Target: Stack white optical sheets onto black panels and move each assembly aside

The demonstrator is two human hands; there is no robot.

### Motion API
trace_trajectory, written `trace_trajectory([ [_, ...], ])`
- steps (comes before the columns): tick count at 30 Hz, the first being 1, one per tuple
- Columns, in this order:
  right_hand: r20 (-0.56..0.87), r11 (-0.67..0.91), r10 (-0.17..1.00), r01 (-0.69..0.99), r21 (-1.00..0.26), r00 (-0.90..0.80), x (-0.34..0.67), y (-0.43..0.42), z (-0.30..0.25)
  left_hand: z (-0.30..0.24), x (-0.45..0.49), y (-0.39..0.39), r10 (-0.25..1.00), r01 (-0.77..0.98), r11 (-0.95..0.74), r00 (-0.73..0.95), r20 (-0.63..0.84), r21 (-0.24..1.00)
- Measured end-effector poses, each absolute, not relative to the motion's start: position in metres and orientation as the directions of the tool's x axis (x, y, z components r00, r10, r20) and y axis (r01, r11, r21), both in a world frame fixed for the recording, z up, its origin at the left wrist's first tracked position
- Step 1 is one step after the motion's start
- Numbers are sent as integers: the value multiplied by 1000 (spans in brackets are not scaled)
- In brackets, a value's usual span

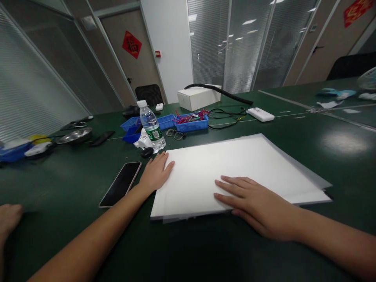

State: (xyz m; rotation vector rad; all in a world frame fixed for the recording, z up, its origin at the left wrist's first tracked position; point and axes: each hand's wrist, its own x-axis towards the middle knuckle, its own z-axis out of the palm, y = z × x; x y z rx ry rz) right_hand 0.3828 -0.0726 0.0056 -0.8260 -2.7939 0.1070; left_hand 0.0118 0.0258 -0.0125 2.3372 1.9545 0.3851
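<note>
A stack of large white sheets (pixel 235 164) lies flat on the dark green table (pixel 337 164) in front of me. My left hand (pixel 155 172) rests at the stack's left edge, fingers stretched and together, touching the paper. Flat on the near part of the top sheet lies my right hand (pixel 252 199), fingers extended and slightly spread. Neither hand holds anything.
A black phone (pixel 121 184) lies left of my left hand. Behind it stand a water bottle (pixel 151 125), glasses (pixel 175 134), blue trays (pixel 190 122), cables, a white box (pixel 198 97) and a white device (pixel 261 114). Another person's hand (pixel 8 217) shows at far left.
</note>
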Motion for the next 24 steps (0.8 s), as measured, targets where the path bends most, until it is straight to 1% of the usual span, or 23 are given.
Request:
trace_trajectory([
  [4,222,839,543,517,-167,-810,394,-51,6,-14,28,49,975,953,-190,154,163,236],
  [7,210,816,577,548,-183,-789,395,-41,6,-15,39,65,974,953,-175,130,188,246],
  [10,181,792,610,588,-162,-772,391,-40,4,-14,46,73,971,954,-166,115,208,249],
  [12,182,801,599,584,-133,-780,389,-42,4,-9,48,71,967,948,-166,103,232,273],
  [13,205,810,586,574,-121,-784,389,-44,4,-6,49,68,964,941,-171,98,249,291],
  [15,314,814,571,571,-103,-758,394,-46,6,1,50,59,953,926,-180,81,291,332],
  [17,442,774,593,627,-82,-674,407,-45,11,7,51,47,942,912,-162,30,333,376],
  [19,504,652,669,757,-45,-546,429,-40,18,12,52,31,949,899,-102,-41,314,426],
  [20,500,550,729,835,-23,-467,443,-36,21,14,52,22,958,896,-74,-57,281,437],
  [22,433,270,868,963,0,-243,476,-28,27,18,52,-1,963,906,-60,-58,264,418],
  [23,385,124,916,992,0,-115,494,-24,27,21,52,-13,958,913,-98,-22,287,397],
  [24,333,22,943,1000,-8,-18,511,-21,26,25,52,-25,947,920,-164,45,317,357],
])
